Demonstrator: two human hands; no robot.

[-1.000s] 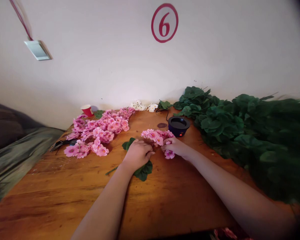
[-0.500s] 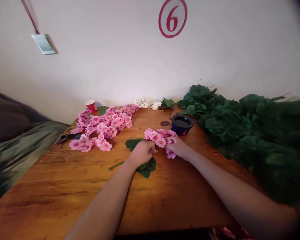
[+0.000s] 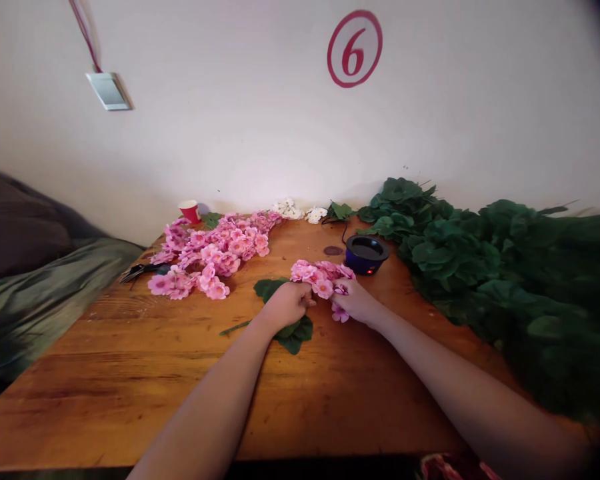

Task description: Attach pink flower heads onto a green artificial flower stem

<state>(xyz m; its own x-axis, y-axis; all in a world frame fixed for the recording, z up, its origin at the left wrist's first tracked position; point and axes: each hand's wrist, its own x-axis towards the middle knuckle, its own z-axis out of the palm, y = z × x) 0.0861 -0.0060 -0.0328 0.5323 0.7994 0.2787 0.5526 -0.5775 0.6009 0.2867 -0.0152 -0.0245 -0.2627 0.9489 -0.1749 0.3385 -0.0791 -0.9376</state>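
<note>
My left hand (image 3: 289, 304) is closed around an artificial flower stem, whose green leaves (image 3: 295, 335) spread out beneath and beside it. A bare end of green stem (image 3: 236, 328) sticks out to the left, over the table. On the right of that hand is a cluster of pink artificial flowers (image 3: 322, 277). My right hand (image 3: 354, 301) is closed on the right side of this cluster, and a few blooms hang below its fingers. The fingertips of both hands are partly hidden by the petals and by the hands themselves.
A small dark blue pot (image 3: 366, 255) with a lit red light stands just beyond my right hand. Pink flower sprays (image 3: 220, 250) lie at the left, near a red paper cup (image 3: 190, 211). Green leaves (image 3: 450, 247) are heaped along the right. White flowers (image 3: 287, 209) lie by the wall.
The view has shifted slightly, so everything sits a little differently in the picture. Both hands keep their hold on the flower spray, with hardly any movement.
</note>
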